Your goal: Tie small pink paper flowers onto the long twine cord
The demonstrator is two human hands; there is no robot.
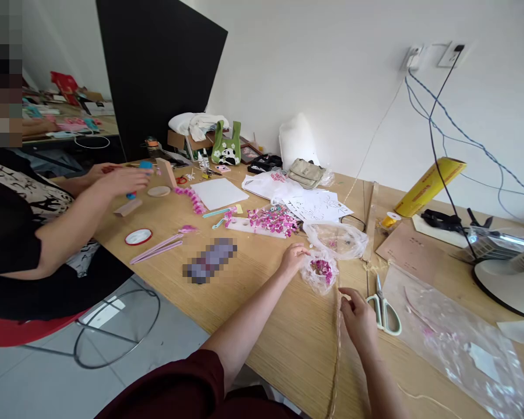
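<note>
My left hand (pixel 294 257) is at the left rim of a small clear plastic bag (pixel 318 285), its fingers closed on the edge. Dark pink petal-like pieces (pixel 321 270) lie inside the bag. My right hand (pixel 358 317) is just to the lower right of it, thumb and forefinger pressed together. Its fingertips are beside a braided tan cord (pixel 336 349) that runs toward the table's front edge; whether they pinch the cord or something small, I cannot make out. White-handled scissors (pixel 384 311) lie right of my right hand.
Behind the bag are another clear bag (pixel 337 240) and a heap of pink-purple beaded pieces (pixel 273 220). A large plastic sheet (pixel 458 343), a yellow box (pixel 430 186) and a white lamp base (pixel 510 279) stand right. At left, a co-worker's hands (pixel 122 179) handle small parts.
</note>
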